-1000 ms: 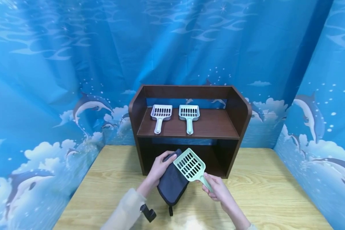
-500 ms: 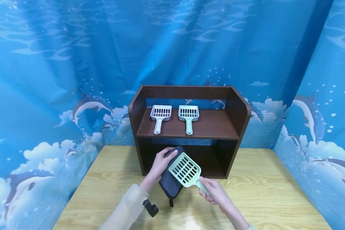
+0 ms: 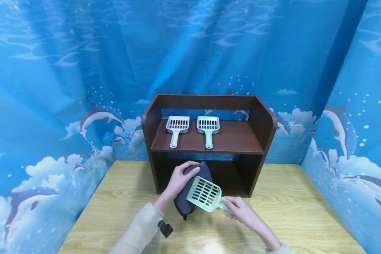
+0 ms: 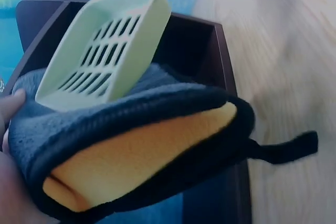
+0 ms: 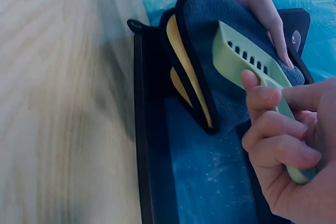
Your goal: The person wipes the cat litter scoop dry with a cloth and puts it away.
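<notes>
A green cat litter scoop (image 3: pixel 206 196) is held by its handle in my right hand (image 3: pixel 243 210); its slotted head faces up and overlaps the cloth in the head view. My left hand (image 3: pixel 179 178) grips a dark grey cloth (image 3: pixel 181 201) with black edging, thumb on top and the other fingers partly hidden. In the left wrist view the folded cloth (image 4: pixel 105 124) gapes to show a yellow-orange inner side, and the scoop's head (image 4: pixel 140 59) lies right over its grey face. A black loop (image 4: pixel 286 149) hangs from one corner.
Behind the hands stands a dark brown two-tier shelf (image 3: pixel 235 137). On its upper board lie a whitish litter scoop (image 3: pixel 175 138) and a pale green one (image 3: pixel 209 139), handles forward. A light wood table (image 3: pixel 292 211) spreads below; a blue dolphin-print curtain (image 3: pixel 190 46) hangs behind.
The scoop has come left and down and turned flatter, with its head lower against the cloth. The cloth has been lifted and shifted, its lower corner higher now.
</notes>
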A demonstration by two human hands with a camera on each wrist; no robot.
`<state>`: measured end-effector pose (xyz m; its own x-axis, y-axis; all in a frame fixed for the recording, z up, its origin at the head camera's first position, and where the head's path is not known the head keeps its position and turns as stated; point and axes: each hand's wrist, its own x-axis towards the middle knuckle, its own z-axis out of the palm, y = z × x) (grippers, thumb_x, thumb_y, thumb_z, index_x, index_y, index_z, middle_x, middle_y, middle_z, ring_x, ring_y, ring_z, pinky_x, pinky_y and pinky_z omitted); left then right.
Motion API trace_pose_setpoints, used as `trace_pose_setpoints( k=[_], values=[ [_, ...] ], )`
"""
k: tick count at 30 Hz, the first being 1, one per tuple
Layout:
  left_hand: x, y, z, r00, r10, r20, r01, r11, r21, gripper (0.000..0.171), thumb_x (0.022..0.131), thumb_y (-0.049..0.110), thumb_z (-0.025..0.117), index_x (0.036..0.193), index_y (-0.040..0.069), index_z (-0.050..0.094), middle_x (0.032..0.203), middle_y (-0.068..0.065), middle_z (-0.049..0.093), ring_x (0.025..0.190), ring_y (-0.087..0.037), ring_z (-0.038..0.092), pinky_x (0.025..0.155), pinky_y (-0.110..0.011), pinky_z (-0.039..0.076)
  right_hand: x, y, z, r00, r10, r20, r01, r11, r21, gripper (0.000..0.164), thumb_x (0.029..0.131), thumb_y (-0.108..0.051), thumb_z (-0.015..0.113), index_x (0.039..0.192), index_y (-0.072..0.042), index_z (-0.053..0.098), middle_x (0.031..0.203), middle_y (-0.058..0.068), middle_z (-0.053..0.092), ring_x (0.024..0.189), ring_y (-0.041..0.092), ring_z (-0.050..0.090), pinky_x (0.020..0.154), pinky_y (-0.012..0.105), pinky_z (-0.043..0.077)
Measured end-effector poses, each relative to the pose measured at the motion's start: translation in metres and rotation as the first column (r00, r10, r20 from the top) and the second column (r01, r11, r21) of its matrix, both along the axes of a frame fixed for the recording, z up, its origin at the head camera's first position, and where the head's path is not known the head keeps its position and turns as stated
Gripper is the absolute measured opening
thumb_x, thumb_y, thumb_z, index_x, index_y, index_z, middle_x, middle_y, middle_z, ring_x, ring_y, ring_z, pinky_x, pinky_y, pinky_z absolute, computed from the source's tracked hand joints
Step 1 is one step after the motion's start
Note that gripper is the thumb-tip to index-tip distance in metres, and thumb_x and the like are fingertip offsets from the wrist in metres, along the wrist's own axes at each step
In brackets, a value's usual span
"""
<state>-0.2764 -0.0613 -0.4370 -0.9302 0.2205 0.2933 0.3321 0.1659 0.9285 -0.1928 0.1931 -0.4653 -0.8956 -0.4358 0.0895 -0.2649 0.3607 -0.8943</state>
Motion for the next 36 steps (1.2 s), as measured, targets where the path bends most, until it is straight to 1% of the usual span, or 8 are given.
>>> trace_pose_setpoints(
  k=[4, 7, 11, 16, 20, 24, 31, 36],
  values=[
    [-0.001, -0.003, 0.006, 0.992, -0.108, -0.068, 0.097, 0.984, -0.152, 0.02, 0.096, 0.031, 0.071, 0.114, 0.021, 0.075, 0.108, 0.003, 0.073, 0.092, -0.013, 0.064, 0.085, -0.028, 0.049, -0.001, 0.003, 0.004, 0.999, 0.026, -0.02, -0.025, 0.998, 0.054, 0.035, 0.109, -0.023, 0.048, 0.095, 0.0, 0.07, 0.062, -0.007, 0.053, 0.052, -0.001, 0.043, 0.046, 0.017, 0.033],
    [-0.001, -0.002, 0.01, 0.974, -0.201, -0.104, 0.165, 0.945, -0.281, 0.018, 0.095, 0.036, 0.071, 0.111, 0.027, 0.075, 0.104, 0.011, 0.073, 0.091, -0.01, 0.064, 0.083, -0.028, 0.05, -0.003, 0.004, 0.006, 0.996, 0.054, -0.074, -0.044, 0.99, 0.135, 0.035, 0.108, -0.027, 0.049, 0.09, -0.007, 0.07, 0.059, -0.01, 0.05, 0.05, -0.001, 0.042, 0.047, 0.018, 0.034],
    [0.003, 0.005, 0.014, 0.941, -0.298, -0.157, 0.197, 0.865, -0.46, 0.018, 0.094, 0.04, 0.073, 0.109, 0.031, 0.076, 0.099, 0.017, 0.071, 0.087, -0.007, 0.059, 0.079, -0.027, 0.048, -0.007, 0.0, 0.007, 0.986, 0.108, -0.125, -0.079, 0.974, 0.213, 0.033, 0.108, -0.031, 0.05, 0.084, -0.017, 0.069, 0.057, -0.012, 0.05, 0.05, -0.002, 0.042, 0.051, 0.019, 0.035],
    [0.013, 0.022, 0.018, 0.874, -0.42, -0.245, 0.179, 0.746, -0.641, 0.017, 0.094, 0.039, 0.072, 0.109, 0.031, 0.077, 0.093, 0.017, 0.07, 0.082, -0.004, 0.05, 0.071, -0.02, 0.041, -0.008, -0.011, 0.005, 0.981, 0.144, -0.13, -0.115, 0.971, 0.209, 0.036, 0.108, -0.032, 0.049, 0.079, -0.017, 0.064, 0.058, -0.014, 0.05, 0.051, -0.002, 0.043, 0.053, 0.018, 0.036],
    [0.017, 0.027, 0.018, 0.84, -0.462, -0.283, 0.153, 0.703, -0.694, 0.015, 0.095, 0.038, 0.072, 0.108, 0.033, 0.076, 0.089, 0.017, 0.068, 0.081, -0.003, 0.049, 0.068, -0.017, 0.039, -0.005, -0.015, 0.005, 0.983, 0.133, -0.13, -0.106, 0.976, 0.192, 0.038, 0.108, -0.031, 0.05, 0.076, -0.013, 0.062, 0.058, -0.014, 0.051, 0.052, -0.002, 0.045, 0.054, 0.019, 0.038],
    [0.014, 0.02, 0.016, 0.856, -0.44, -0.271, 0.166, 0.731, -0.662, 0.017, 0.094, 0.039, 0.071, 0.108, 0.031, 0.077, 0.091, 0.017, 0.069, 0.08, -0.003, 0.049, 0.07, -0.018, 0.04, -0.002, -0.015, 0.007, 0.982, 0.117, -0.15, -0.085, 0.975, 0.207, 0.042, 0.108, -0.031, 0.05, 0.07, -0.015, 0.062, 0.057, -0.015, 0.05, 0.051, -0.002, 0.043, 0.054, 0.018, 0.036],
    [0.009, 0.002, 0.014, 0.917, -0.33, -0.223, 0.154, 0.81, -0.566, 0.023, 0.095, 0.041, 0.07, 0.112, 0.028, 0.076, 0.096, 0.012, 0.069, 0.083, -0.007, 0.053, 0.072, -0.024, 0.044, -0.002, -0.005, 0.01, 0.985, 0.096, -0.141, -0.066, 0.977, 0.203, 0.035, 0.108, -0.03, 0.05, 0.078, -0.019, 0.066, 0.056, -0.014, 0.05, 0.051, -0.003, 0.042, 0.051, 0.017, 0.034],
    [0.007, -0.012, 0.01, 0.927, -0.262, -0.267, 0.095, 0.856, -0.509, 0.02, 0.093, 0.037, 0.073, 0.11, 0.027, 0.077, 0.092, 0.01, 0.068, 0.081, -0.007, 0.055, 0.071, -0.027, 0.045, -0.002, 0.005, 0.008, 0.985, 0.076, -0.156, -0.043, 0.978, 0.204, 0.034, 0.107, -0.03, 0.052, 0.078, -0.019, 0.067, 0.056, -0.014, 0.05, 0.052, -0.002, 0.044, 0.053, 0.018, 0.036]
  ],
)
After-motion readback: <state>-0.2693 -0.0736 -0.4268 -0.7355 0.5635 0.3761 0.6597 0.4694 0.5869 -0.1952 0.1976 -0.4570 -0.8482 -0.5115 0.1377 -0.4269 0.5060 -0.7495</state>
